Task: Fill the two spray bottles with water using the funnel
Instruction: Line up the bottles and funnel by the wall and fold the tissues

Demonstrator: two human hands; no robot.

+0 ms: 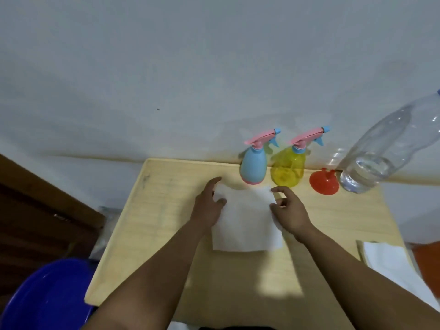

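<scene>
Lying mid-frame, a white square paper towel (246,222) is touched by the left hand (208,206), fingers straight, and pinched by the right hand (289,210). No writing can be read.

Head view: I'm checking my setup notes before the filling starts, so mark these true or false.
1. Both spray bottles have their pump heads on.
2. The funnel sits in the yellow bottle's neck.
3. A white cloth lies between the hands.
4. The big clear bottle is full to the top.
1. True: the blue spray bottle and the yellow spray bottle both carry pink pump heads.
2. False: the red funnel rests wide end down on the table, right of the yellow bottle.
3. True: the white cloth lies flat, the left hand and right hand at its far corners.
4. False: the clear water bottle holds water only near its base.
</scene>
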